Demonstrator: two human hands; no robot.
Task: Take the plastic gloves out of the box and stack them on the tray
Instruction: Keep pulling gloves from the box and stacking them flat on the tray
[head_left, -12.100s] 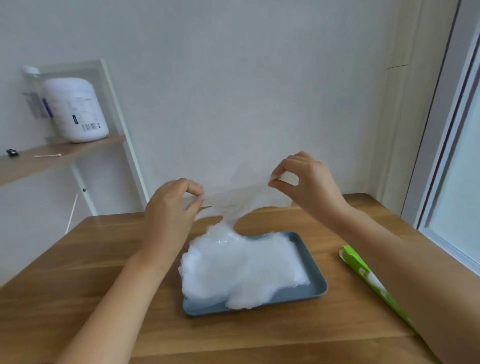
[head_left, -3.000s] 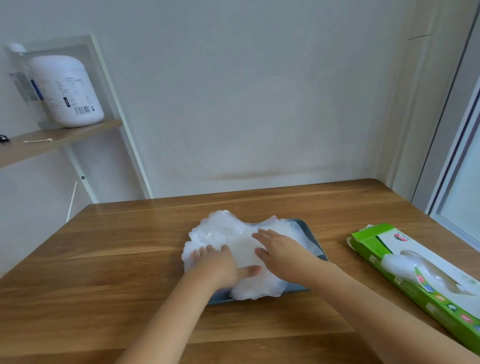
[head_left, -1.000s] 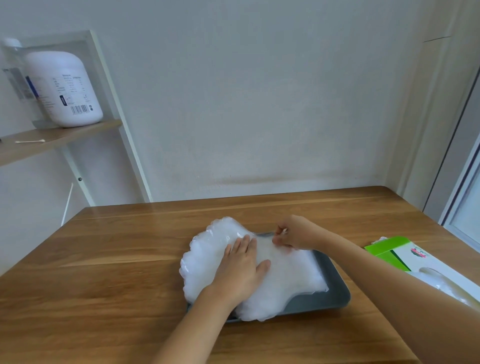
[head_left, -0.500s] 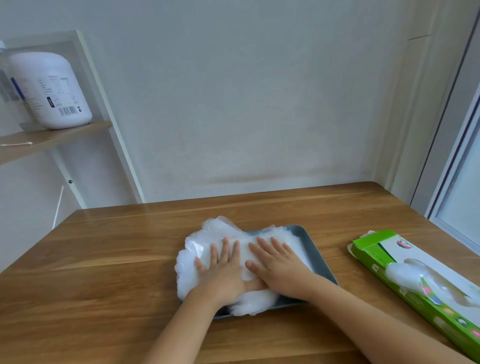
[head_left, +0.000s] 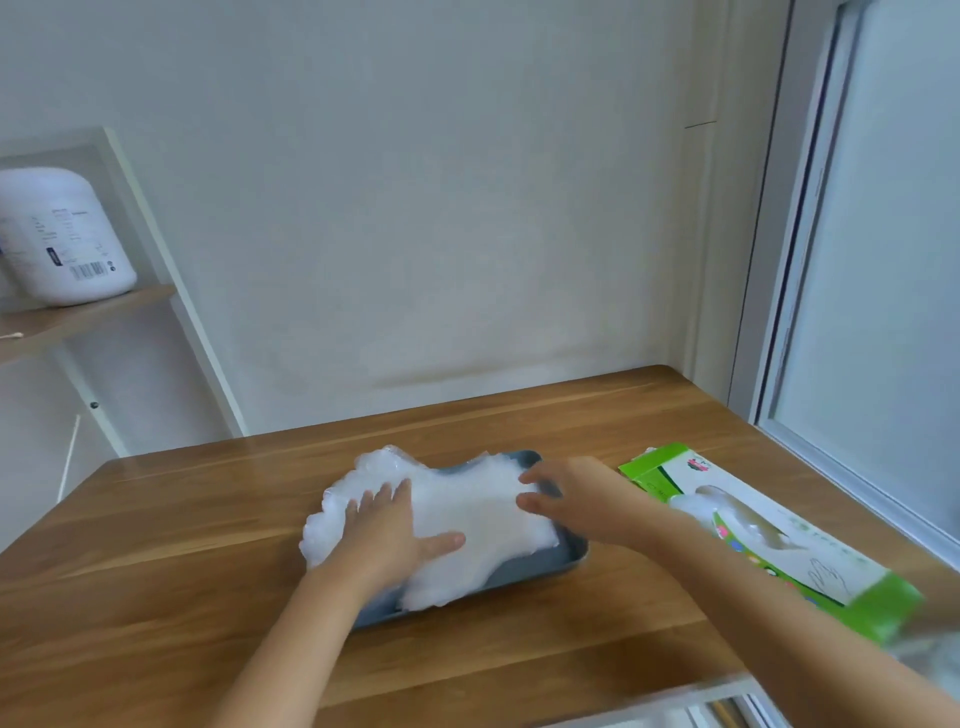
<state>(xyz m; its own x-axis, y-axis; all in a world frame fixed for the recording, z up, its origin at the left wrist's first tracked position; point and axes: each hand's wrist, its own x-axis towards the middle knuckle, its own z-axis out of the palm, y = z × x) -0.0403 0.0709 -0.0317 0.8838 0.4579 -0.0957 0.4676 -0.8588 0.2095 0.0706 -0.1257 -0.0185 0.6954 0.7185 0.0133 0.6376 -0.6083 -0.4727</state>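
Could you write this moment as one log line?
left hand: flat on glove pile | right hand: open, by tray edge | box: right of tray

The pile of plastic gloves (head_left: 467, 519) is a cloudy, translucent white, brightest where the layers lie thickest. Under it the tray (head_left: 573, 554) is a plain slate blue-grey. The glove box (head_left: 810, 551) near the right edge of the table is bright lime green on its sides. Its white top panel carries small multicoloured pictures and a thin grey line drawing of a hand. The table (head_left: 182, 519) is warm honey-brown wood with long darker and paler grain streaks. The wall (head_left: 441, 208) is flat off-white. The jug (head_left: 62, 239) on the brown wooden shelf (head_left: 88, 312) is white with a black barcode.
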